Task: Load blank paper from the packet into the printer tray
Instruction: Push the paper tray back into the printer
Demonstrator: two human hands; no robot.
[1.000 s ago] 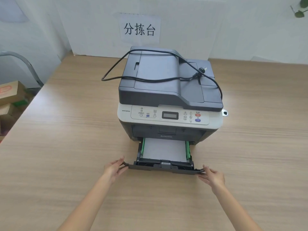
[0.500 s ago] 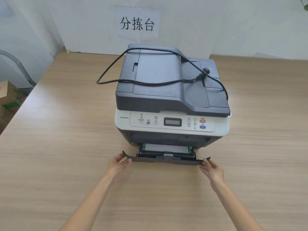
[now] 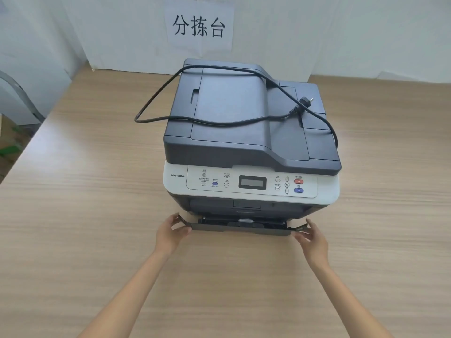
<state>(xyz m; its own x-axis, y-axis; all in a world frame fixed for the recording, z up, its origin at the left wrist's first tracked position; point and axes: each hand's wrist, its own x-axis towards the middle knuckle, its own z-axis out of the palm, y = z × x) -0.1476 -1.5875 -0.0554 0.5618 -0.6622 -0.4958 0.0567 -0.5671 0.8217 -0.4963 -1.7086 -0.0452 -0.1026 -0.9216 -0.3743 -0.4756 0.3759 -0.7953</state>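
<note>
A dark grey and white printer (image 3: 251, 132) stands on the wooden table (image 3: 85, 215). Its paper tray (image 3: 240, 226) sticks out only a little at the bottom front, and just the dark front panel and a thin strip behind it show. The paper inside is hidden. My left hand (image 3: 170, 234) grips the tray's left end between thumb and fingers. My right hand (image 3: 313, 240) grips the right end the same way. No paper packet is in view.
A black power cable (image 3: 219, 123) with its plug (image 3: 306, 101) lies loose on the printer lid and loops over the left side. A paper sign (image 3: 199, 26) hangs on the white wall behind. Cardboard boxes (image 3: 7, 142) sit beyond the table's left edge.
The tray has slid into the printer with both hands on its ends. The white paper visible a second ago is now out of sight. The view has drawn closer.
</note>
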